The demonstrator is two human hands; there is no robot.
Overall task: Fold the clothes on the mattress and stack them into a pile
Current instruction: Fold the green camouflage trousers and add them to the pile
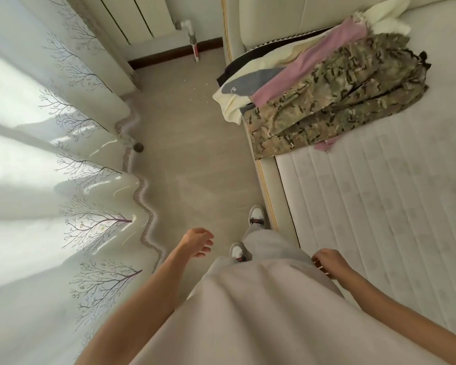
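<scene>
we see only a corner of the mattress (379, 206); its right side is cut off. the clothes (327, 83) lie in a messy heap at its far left edge, some hanging over. the camouflage piece (334, 96) on top hides most of the pink one (313, 64), and its long side runs slanted from near left to far right. our left hand (198, 242) hangs loose, holding nothing. our right hand (327, 262) curls by our leg; we cannot tell if it grips anything.

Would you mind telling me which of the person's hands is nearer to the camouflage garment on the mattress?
Right. The right hand hangs beside the mattress edge, below the camouflage garment; the left hand is over the floor, farther away.
</scene>
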